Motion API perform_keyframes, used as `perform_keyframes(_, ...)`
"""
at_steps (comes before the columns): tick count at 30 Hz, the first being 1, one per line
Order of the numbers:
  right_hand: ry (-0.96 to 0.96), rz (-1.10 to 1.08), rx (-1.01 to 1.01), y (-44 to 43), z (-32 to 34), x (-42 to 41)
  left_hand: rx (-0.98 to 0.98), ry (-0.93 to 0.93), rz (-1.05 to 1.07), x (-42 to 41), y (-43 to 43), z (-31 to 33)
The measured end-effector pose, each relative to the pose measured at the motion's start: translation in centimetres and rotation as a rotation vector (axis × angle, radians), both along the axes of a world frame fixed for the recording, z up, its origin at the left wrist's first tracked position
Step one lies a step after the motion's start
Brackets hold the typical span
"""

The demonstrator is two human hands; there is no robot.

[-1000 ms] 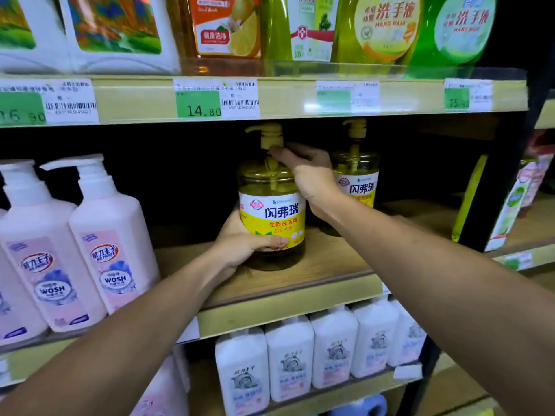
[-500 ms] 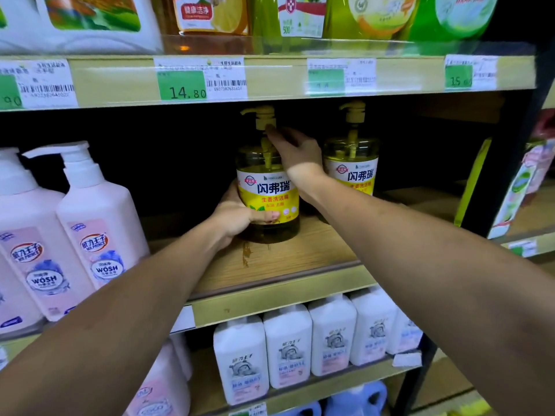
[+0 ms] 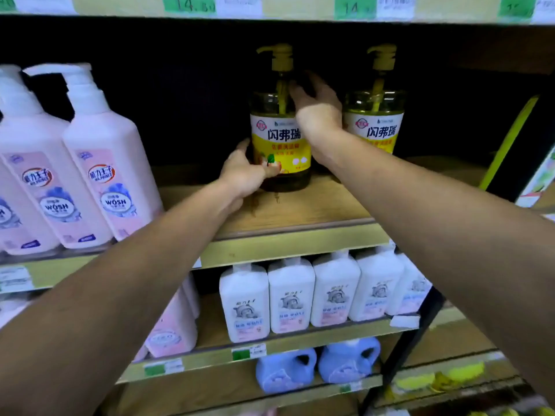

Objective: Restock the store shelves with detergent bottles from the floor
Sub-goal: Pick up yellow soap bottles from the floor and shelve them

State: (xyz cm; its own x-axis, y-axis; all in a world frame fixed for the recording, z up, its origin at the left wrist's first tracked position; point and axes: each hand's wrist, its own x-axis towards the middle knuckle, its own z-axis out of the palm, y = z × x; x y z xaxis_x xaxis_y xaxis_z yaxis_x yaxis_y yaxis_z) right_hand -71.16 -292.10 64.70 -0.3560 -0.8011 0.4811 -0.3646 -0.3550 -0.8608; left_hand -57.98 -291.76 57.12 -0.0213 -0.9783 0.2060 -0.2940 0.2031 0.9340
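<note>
- The yellow detergent bottle [image 3: 280, 136] stands on the wooden shelf [image 3: 315, 208], set back from its near edge, with a matching second bottle [image 3: 374, 121] just to its right.
- The left hand [image 3: 244, 172] cups the bottle low on its left side, fingers wrapped round the base. The right hand [image 3: 318, 111] rests on its upper right shoulder, fingers loosely spread.
- Risk: the tall pump top sits close under the shelf above; a lift or tilt could probably knock it.
- Risk: a push to the right could bump the neighbouring bottle.
- Both bottles are clear and hold yellow-green liquid, fairly full.
- The pink pump bottles [image 3: 99, 172] at left are opaque; their contents cannot be seen.
</note>
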Motion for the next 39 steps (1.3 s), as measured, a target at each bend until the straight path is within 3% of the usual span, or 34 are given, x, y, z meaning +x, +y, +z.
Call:
perform_keyframes(4, 0.048, 0.033, -0.128, 6.1, -4.0, 1.0, -0.127, 0.098, -0.002, 1.1, 6.7, 0.0)
perform_keyframes(7, -0.088, 0.229, -0.148, 12.0, -8.6, 2.8, -0.257, 0.232, -0.111, 2.2, 12.9, -2.6)
perform_keyframes(12, -0.109, 0.377, 0.043, 19.5, -18.5, 6.5, -0.173, 0.201, -0.126, 4.5, 19.6, -12.2)
perform_keyframes(17, -0.181, 0.283, 0.310, 23.5, -32.3, 8.3, 0.151, 0.203, -0.082, 8.8, 24.0, -26.5)
perform_keyframes(22, -0.230, 0.128, 0.707, 29.4, -51.1, 8.8, 0.607, 0.071, -0.063, 11.4, 28.5, -44.0)
perform_keyframes(25, -0.125, 0.110, 0.960, 32.9, -63.0, 7.8, 0.803, 0.005, -0.058, 11.2, 31.1, -54.6)
perform_keyframes(28, -0.108, 0.056, 1.096, 34.5, -73.4, 6.3, 0.917, -0.024, -0.043, 10.1, 32.5, -64.6)
perform_keyframes(32, 0.110, -0.034, 1.156, 35.0, -86.2, 5.0, 1.000, -0.069, -0.036, 8.1, 33.7, -78.2)
perform_keyframes(36, 0.292, 0.092, 1.219, 36.2, -98.0, 4.2, 1.077, -0.078, -0.008, 6.4, 35.9, -91.1)
perform_keyframes(39, 0.416, 0.181, 1.230, 37.0, -104.0, 4.1, 1.110, -0.119, 0.010, 6.0, 37.1, -97.2)
